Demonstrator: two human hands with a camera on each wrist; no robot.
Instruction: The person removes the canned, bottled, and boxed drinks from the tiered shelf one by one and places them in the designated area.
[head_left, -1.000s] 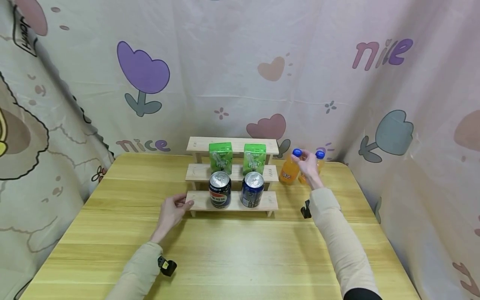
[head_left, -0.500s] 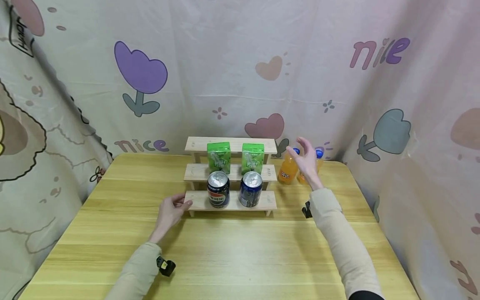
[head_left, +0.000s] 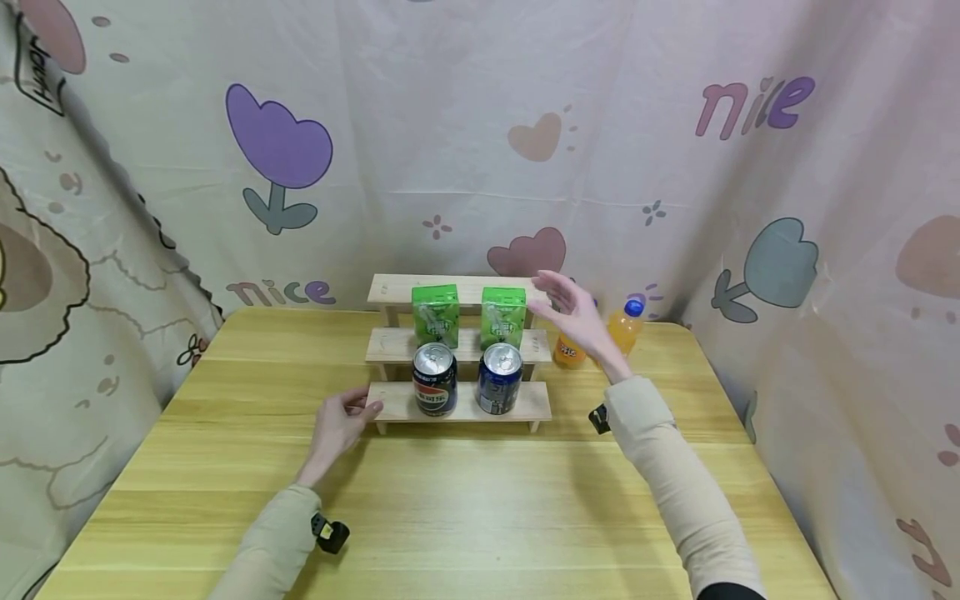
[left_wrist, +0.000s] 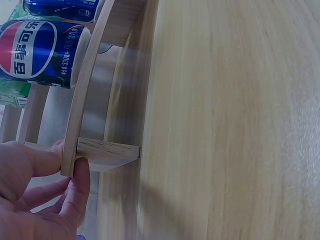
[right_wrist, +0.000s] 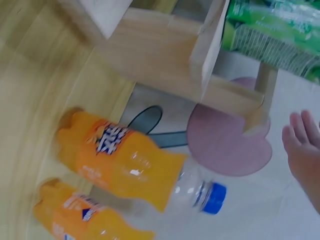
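Pairs: blue cans (head_left: 499, 387), green cartons (head_left: 503, 317), orange bottles (head_left: 623, 331).
We find left hand (head_left: 337, 429) pinching wooden rack's edge (left_wrist: 70, 162), right hand (head_left: 579, 315) loose, clear.

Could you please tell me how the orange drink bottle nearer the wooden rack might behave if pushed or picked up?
The orange drink bottle is probably fairly heavy for its size, as orange shows up to the clear neck. Standing tall and upright, it may tip if pushed near the blue cap. Its rounded sides suggest it could roll once down.
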